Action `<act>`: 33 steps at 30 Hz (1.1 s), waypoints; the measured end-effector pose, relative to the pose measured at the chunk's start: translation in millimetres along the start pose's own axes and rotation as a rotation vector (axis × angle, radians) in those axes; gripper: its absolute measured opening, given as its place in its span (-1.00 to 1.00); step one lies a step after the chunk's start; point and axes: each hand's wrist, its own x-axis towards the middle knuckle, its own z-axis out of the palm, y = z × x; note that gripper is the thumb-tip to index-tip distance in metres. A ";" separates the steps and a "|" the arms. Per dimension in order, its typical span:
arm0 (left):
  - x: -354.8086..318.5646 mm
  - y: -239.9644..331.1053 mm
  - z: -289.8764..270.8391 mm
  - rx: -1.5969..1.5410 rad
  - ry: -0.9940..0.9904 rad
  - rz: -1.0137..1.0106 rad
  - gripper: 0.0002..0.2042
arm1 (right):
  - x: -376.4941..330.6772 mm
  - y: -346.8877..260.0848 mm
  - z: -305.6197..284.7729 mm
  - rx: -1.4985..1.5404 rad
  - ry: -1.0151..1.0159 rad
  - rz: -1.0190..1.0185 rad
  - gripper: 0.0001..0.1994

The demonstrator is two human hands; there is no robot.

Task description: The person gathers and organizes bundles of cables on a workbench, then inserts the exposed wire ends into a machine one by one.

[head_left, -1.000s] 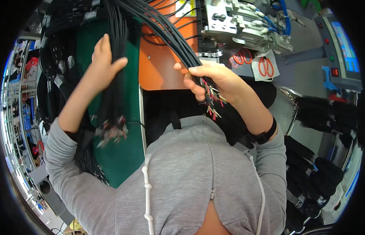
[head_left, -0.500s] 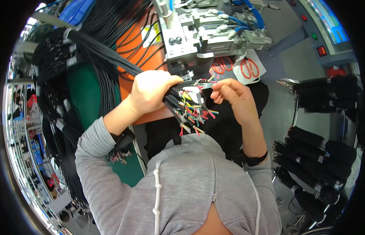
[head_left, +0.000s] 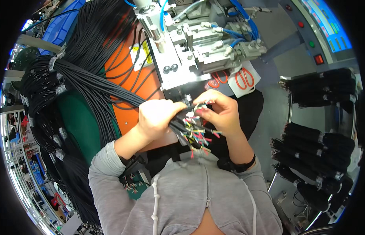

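My left hand (head_left: 157, 117) is closed around a thick bundle of black cables (head_left: 108, 87) near its end. Out of that fist fan the stripped cable ends (head_left: 196, 135), with thin red, yellow, white and green wires showing. Just right of it, my right hand (head_left: 219, 111) pinches one cable end between thumb and fingers, in front of the machine's lower block. The fingertips partly cover what they pinch. The rest of the bundle runs up and left across the orange work surface (head_left: 119, 70).
A metal machine (head_left: 202, 47) with blue air hoses stands ahead. Beside it lies a white sheet (head_left: 245, 80) with red loops. A control panel with a screen (head_left: 331, 27) is at upper right. Black cable bundles hang on a rack (head_left: 319, 145) at right; more cables (head_left: 41, 86) are piled left.
My right hand has moved left and slightly down, closer to my left fist, its fingers now on a cable end. The view has shifted, so the machine appears further left.
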 end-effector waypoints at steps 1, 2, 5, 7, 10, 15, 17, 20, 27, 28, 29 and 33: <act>-1.5 0.2 -1.7 -0.020 0.034 0.005 -0.74 | 2.6 1.1 3.1 0.000 -0.013 -0.010 -0.78; -1.2 -0.6 -2.5 -0.041 0.071 0.011 -0.74 | 3.0 0.2 4.8 -0.023 -0.044 -0.037 -0.77; -11.0 0.8 -8.8 -0.079 0.122 0.009 -0.73 | 12.9 -3.7 10.2 -0.071 -0.113 -0.097 -0.76; -11.6 1.0 -14.9 -0.106 0.141 0.008 -0.73 | 20.3 -13.7 17.5 -0.083 -0.160 -0.117 -0.76; -4.8 2.9 -19.8 -0.129 0.247 0.011 -0.74 | 23.5 -20.0 30.4 -0.054 -0.103 -0.096 -0.78; -8.6 15.7 -26.3 -0.430 0.581 -0.106 -0.70 | 20.0 -23.8 38.1 0.002 0.153 -0.082 -0.85; -3.7 24.9 -40.2 -0.246 0.392 -0.105 -0.70 | 19.1 -22.9 40.5 -0.008 0.209 -0.100 -0.86; 1.5 27.3 -44.5 -0.156 0.270 -0.112 -0.75 | 13.3 -21.4 47.3 -0.073 0.196 -0.091 -0.83; 14.1 12.7 -57.2 -0.148 0.278 -0.147 -0.77 | 20.3 -22.7 42.5 -0.187 0.182 -0.170 -0.80; 14.0 12.4 -61.9 -0.362 0.301 -0.345 -0.76 | 21.4 -19.7 44.9 -0.211 0.201 -0.209 -0.79; 14.9 12.2 -66.8 -0.578 0.330 -0.536 -0.74 | 20.3 -18.6 47.0 -0.183 0.169 -0.231 -0.79; 11.4 -9.0 -77.8 -1.055 0.397 -0.688 -0.67 | 7.4 -18.0 51.1 -0.222 0.153 -0.232 -0.78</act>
